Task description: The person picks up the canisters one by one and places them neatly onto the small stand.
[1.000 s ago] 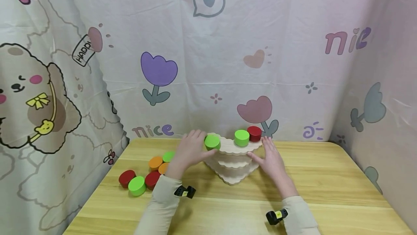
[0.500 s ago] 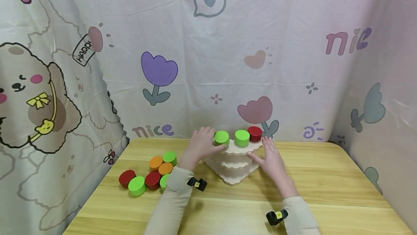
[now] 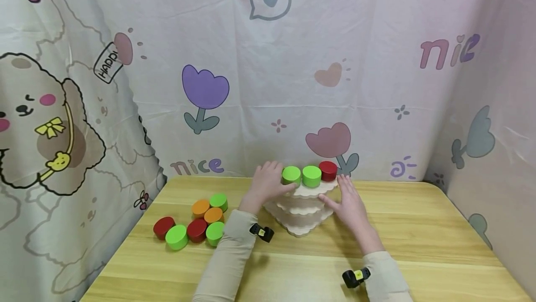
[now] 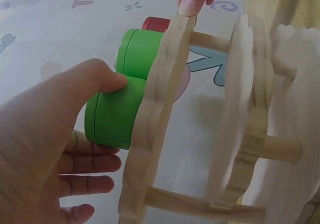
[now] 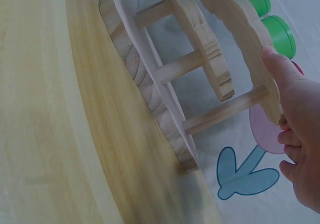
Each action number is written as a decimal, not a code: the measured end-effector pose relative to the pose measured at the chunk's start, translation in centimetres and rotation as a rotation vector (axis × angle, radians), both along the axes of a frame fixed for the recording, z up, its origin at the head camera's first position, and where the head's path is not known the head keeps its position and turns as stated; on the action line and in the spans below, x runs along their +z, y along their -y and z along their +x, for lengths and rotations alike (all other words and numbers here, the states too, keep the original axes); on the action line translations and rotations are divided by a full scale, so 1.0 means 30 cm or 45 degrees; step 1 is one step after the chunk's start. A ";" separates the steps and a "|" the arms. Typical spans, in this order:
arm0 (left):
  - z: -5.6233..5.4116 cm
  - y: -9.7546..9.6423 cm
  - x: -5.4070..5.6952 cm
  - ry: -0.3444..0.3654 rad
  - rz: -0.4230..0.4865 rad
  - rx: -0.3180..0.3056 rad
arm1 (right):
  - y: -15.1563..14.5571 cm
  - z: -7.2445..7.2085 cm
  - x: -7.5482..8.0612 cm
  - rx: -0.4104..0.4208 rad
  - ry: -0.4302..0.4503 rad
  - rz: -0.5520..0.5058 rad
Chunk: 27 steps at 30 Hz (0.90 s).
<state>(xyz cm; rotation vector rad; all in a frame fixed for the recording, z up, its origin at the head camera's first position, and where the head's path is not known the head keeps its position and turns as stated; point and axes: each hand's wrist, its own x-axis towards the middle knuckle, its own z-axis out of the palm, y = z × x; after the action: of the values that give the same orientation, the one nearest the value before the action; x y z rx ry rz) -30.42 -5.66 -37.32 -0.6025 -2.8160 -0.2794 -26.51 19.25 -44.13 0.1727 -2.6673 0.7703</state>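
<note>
A pale wooden tiered stand with scalloped boards joined by round pegs stands at the middle of the table. On its top board, a green cylinder block sits between my left hand's thumb and fingers. The left wrist view shows the thumb on that block's upper side. Right beside it are a second green block and a red block, making a row. My right hand holds the top board's right corner, its thumb on the front edge and fingers behind.
Left on the wooden table lies a loose group of red, green and orange blocks, among them a red one and an orange one. A printed cloth hangs behind and at both sides.
My left hand has slid the green block rightward along the top board, up against the other green one. The right hand keeps its place on the stand.
</note>
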 end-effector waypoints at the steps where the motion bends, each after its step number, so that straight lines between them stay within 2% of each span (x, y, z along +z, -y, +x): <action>1: -0.003 -0.002 0.000 0.002 0.000 0.001 | -0.001 -0.002 0.000 0.002 -0.001 0.002; 14: -0.021 -0.016 -0.014 -0.002 0.003 0.017 | -0.004 -0.007 0.009 0.007 0.039 0.000; 20: -0.008 -0.005 -0.020 -0.044 -0.032 0.043 | -0.002 -0.002 0.012 0.001 0.040 -0.002; 27: 0.025 0.032 -0.019 -0.065 -0.047 0.067 | -0.003 -0.001 0.010 0.002 0.039 -0.001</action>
<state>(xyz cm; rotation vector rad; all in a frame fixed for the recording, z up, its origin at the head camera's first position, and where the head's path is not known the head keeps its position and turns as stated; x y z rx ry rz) -29.67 -6.61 -37.90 -0.5344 -2.7884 -0.1998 -26.53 19.33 -43.84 0.1642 -2.6958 0.7805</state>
